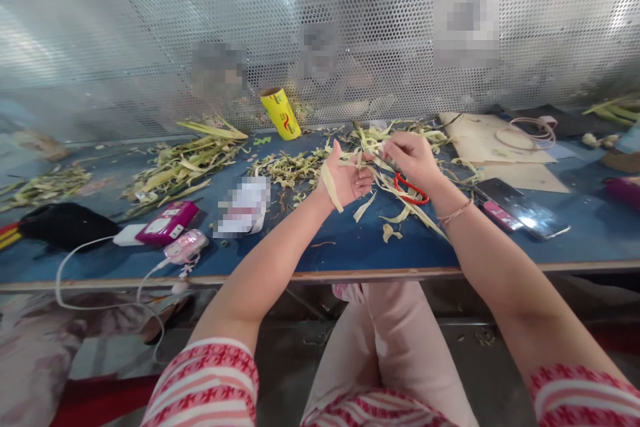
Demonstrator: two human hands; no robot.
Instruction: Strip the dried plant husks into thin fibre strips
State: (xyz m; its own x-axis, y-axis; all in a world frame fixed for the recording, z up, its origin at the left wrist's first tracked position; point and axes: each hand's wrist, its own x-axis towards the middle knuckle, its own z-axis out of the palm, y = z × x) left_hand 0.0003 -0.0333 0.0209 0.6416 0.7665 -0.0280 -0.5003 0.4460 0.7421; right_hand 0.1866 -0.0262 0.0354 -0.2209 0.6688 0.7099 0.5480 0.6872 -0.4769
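Strips (331,188) lie at your two hands, right of the one yellow roll (280,113). One crosses your left hand (350,177), whose grip I cannot tell; your right hand (413,153) pinches others, too tangled to count. Also right of the roll are one red loop (413,200) and, farther out, one dark phone (524,208).

left hand (344,179): palm showing, fingers (365,178) half-curled | right hand (414,155): back showing, fingers pinched

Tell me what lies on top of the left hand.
A pale strip lies across the base of the left hand. Whatever is directly under it is covered; the hand's back is hidden.
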